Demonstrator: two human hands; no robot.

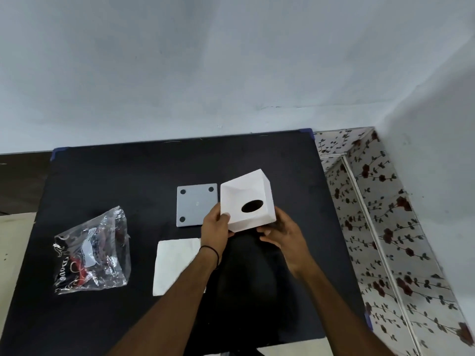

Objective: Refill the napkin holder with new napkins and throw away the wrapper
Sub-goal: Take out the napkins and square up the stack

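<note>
I hold the white cube-shaped napkin holder (246, 201) above the black table (128, 176), tilted with its open side toward me; a dark oval slot shows in its far face. My left hand (216, 228) grips its lower left edge, my right hand (280, 233) its lower right corner. The holder's grey square base plate (196, 205) with dark round pads lies flat just left of it. A stack of white napkins (174, 263) rests on the table under my left forearm. The clear plastic wrapper (91, 251) with printed lettering lies crumpled at the left.
A pale wall rises right behind the table's far edge. To the right, past the table edge, stands a floral-patterned surface (385, 227). Blue corner guards (307, 131) mark the table's far corners.
</note>
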